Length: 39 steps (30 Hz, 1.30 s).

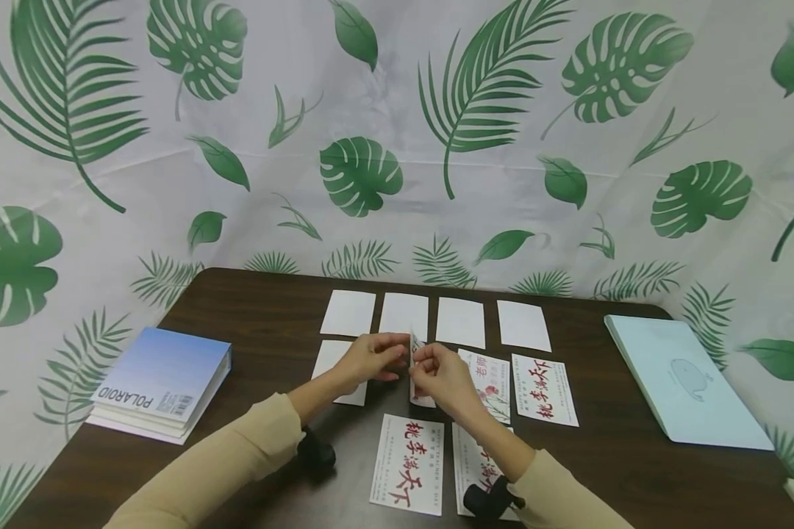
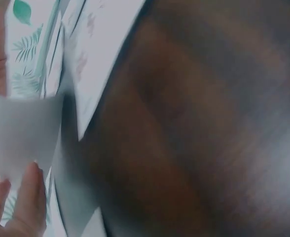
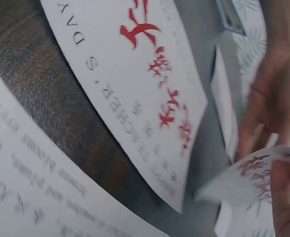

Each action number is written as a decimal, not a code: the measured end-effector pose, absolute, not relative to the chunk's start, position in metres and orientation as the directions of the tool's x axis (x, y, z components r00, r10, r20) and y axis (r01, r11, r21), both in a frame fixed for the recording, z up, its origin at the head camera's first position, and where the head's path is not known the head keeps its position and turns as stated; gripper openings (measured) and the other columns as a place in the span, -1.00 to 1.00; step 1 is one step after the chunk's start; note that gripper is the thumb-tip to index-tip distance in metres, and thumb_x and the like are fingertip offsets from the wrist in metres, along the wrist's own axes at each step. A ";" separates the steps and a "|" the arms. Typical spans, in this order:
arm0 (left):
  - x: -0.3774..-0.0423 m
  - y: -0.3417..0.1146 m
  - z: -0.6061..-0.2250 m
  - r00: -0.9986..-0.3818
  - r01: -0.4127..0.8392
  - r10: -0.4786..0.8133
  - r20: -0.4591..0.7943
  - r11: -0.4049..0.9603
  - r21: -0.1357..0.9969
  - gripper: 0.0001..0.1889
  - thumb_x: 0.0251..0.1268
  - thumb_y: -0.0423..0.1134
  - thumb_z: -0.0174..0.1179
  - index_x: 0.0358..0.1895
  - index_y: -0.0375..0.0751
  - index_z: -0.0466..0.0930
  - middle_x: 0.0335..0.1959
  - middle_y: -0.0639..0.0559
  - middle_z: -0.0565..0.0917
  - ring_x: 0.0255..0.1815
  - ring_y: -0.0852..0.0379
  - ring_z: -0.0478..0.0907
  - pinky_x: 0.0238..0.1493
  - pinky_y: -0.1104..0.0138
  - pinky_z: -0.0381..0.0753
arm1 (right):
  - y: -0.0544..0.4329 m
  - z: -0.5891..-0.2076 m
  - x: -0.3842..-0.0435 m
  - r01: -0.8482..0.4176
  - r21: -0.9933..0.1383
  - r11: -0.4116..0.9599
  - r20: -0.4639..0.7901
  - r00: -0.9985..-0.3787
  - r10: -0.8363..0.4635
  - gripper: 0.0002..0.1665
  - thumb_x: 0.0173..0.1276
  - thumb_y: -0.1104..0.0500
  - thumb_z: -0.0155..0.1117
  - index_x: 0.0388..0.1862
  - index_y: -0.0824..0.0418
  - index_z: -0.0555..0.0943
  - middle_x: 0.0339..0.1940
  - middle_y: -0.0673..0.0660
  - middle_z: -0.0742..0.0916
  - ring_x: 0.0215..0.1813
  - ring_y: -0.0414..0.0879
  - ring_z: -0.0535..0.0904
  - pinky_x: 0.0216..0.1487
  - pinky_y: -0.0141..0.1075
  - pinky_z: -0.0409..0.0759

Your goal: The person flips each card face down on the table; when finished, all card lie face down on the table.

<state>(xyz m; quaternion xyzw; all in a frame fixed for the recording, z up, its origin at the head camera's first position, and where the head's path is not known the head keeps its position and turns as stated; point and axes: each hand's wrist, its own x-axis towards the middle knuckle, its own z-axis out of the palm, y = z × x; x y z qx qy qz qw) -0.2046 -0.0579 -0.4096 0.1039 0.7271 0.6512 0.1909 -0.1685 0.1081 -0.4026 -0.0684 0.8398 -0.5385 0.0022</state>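
Note:
My right hand pinches a white greeting card with red Chinese lettering between thumb and fingers. In the head view the card stands nearly edge-on above the table's middle. Its blank back faces my left hand and looks slightly curved. The left fingers are held out loosely beside that back; whether they touch it is unclear. Under and near my right forearm lie printed cards: a pink-lettered one and a red-lettered one, both partly covered. Another red-lettered card lies to their left.
Blank white cards form a row along the back of the dark table, with another behind my left hand. One printed card lies at right. A blue Polaroid album is on the left, a pale blue whale-print book far right.

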 end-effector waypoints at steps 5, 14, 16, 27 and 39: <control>-0.196 -0.058 -0.419 -0.920 -0.069 0.370 -0.129 0.170 0.983 -0.49 0.29 -0.29 0.18 0.30 -0.25 0.36 0.09 -0.29 0.56 -0.01 -0.11 0.61 -0.17 0.19 0.69 | 0.118 -0.391 -0.164 -0.162 -0.886 0.435 0.168 -0.986 -0.024 -0.81 0.16 0.41 0.22 -0.21 0.37 0.56 -0.49 0.12 0.65 -0.56 -0.22 0.51 -0.57 -0.45 0.56; -0.189 -0.062 -0.420 -0.992 0.045 0.127 0.006 0.307 0.951 -0.50 0.01 -0.41 0.36 0.13 -0.33 0.54 -0.18 -0.22 0.70 -0.18 -0.01 0.66 -0.31 0.35 0.69 | 0.130 -0.401 -0.166 -0.124 -0.888 0.442 0.175 -0.982 0.077 -0.78 0.20 0.36 0.28 -0.15 0.36 0.56 -0.45 0.14 0.65 -0.55 -0.22 0.49 -0.56 -0.47 0.55; -0.188 -0.064 -0.420 -0.992 0.082 0.118 0.043 0.347 0.934 -0.50 -0.01 -0.41 0.37 0.10 -0.35 0.55 -0.24 -0.21 0.71 -0.23 -0.01 0.68 -0.36 0.38 0.68 | 0.133 -0.407 -0.169 -0.101 -0.885 0.455 0.155 -0.985 0.081 -0.78 0.17 0.37 0.30 -0.19 0.38 0.56 -0.48 0.14 0.65 -0.58 -0.20 0.50 -0.57 -0.47 0.56; -0.190 -0.072 -0.426 -0.970 0.219 0.223 0.099 0.614 0.758 -0.60 -0.09 -0.33 0.42 -0.10 -0.39 0.63 -0.41 -0.06 0.70 -0.38 0.09 0.62 -0.42 0.39 0.56 | 0.137 -0.430 -0.178 -0.029 -0.797 0.604 0.028 -1.000 -0.011 -0.81 0.08 0.35 0.38 -0.35 0.34 0.54 -0.62 0.06 0.61 -0.66 -0.20 0.48 -0.65 -0.41 0.52; -0.192 -0.071 -0.420 -0.941 0.317 0.315 0.123 0.697 0.644 -0.69 -0.16 -0.37 0.45 -0.29 -0.39 0.58 -0.53 0.00 0.61 -0.54 0.22 0.42 -0.52 0.42 0.42 | 0.134 -0.435 -0.180 -0.059 -0.675 0.735 0.025 -0.998 -0.057 -0.75 0.01 0.28 0.45 -0.46 0.25 0.50 -0.62 0.01 0.55 -0.54 -0.18 0.39 -0.51 -0.39 0.33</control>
